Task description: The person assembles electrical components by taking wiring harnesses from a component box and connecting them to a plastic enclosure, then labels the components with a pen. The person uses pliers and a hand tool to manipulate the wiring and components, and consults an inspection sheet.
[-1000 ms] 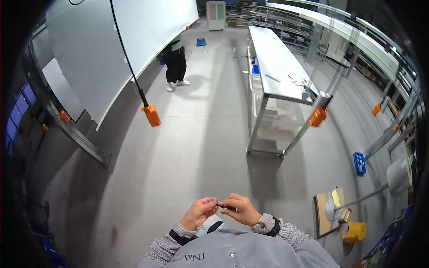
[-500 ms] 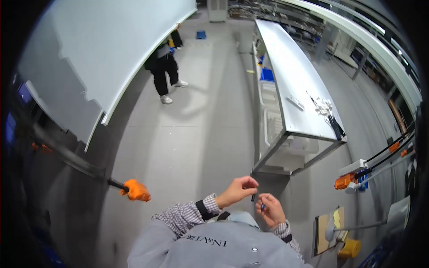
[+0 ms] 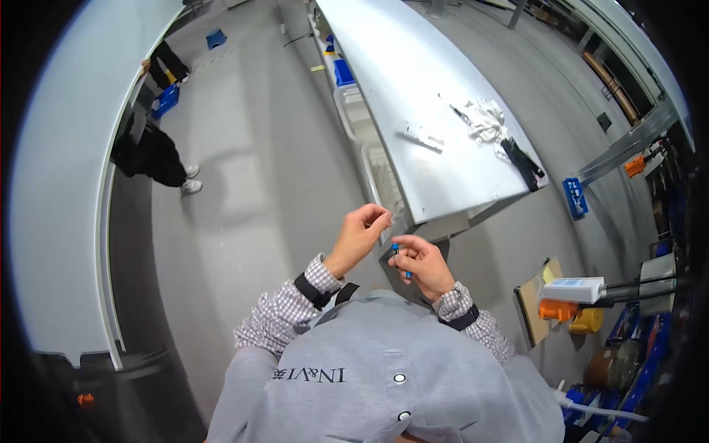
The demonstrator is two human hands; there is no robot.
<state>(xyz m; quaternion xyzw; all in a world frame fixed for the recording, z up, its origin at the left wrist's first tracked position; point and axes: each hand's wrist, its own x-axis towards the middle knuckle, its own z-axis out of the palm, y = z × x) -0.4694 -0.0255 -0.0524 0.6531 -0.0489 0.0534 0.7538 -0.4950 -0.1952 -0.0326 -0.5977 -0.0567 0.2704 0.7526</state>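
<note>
In front of my chest, my left hand point(image 3: 360, 240) is raised with thumb and fingertips pinched together. What lies between them, if anything, is too small to make out. Close by on its right, my right hand point(image 3: 422, 269) curls its fingers around a small slim blue-and-black object point(image 3: 396, 249). Blue shows at both ends of this object, and its exact kind is unclear. The two hands are apart.
A long metal-topped table point(image 3: 436, 188) stands ahead, bearing a clear plastic piece point(image 3: 421, 136), white cloth point(image 3: 484, 122) and a black-handled tool point(image 3: 523, 164). White bins point(image 3: 354, 111) sit underneath. Large pale panels point(image 3: 70, 184) rise at left, beside people in dark trousers point(image 3: 155, 155).
My view has swung to the right and nearer the table. Both hands stay raised close together; the blue-and-black object in my right hand now shows more plainly.
</note>
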